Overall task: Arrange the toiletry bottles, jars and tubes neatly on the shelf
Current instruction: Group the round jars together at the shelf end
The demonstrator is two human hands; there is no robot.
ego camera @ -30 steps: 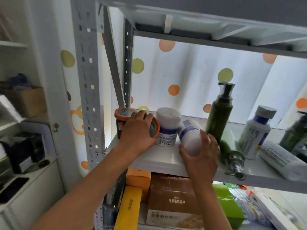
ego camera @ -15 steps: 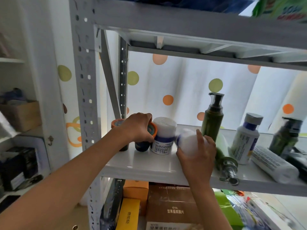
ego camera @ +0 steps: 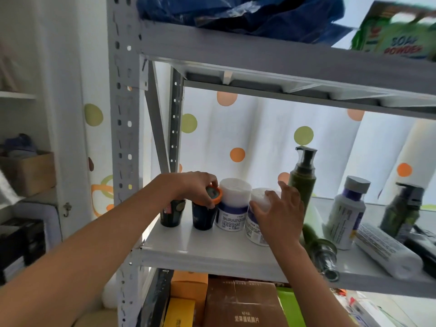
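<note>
Polka-dot curtain cloth glows behind a grey metal rack, and the white shelf at chest height carries the toiletries. At its left end stand two dark jars with orange lids, the left dark jar mostly hidden behind the wrist. The left hand curls its fingers over the lid of the right dark jar, pinching it from above. Just beside stands a white jar with a blue band, upright. The right hand wraps loosely round a second white jar, which is slightly tilted, touching its neighbour.

Further right stand an upright green pump bottle, a white pill-style bottle, another green bottle, blurred, and a white tube lying flat; a pump bottle lying on its side pokes over the edge.

These jars look like rigid plastic, probably light and fairly smooth; gripping the body low, not the lid, seems safest.

Compared with a second ago, the dark jar now stands upright instead of lying tipped with its lid facing out, and the second white jar has gone from lying on its side in the hand to nearly standing in line.
</note>
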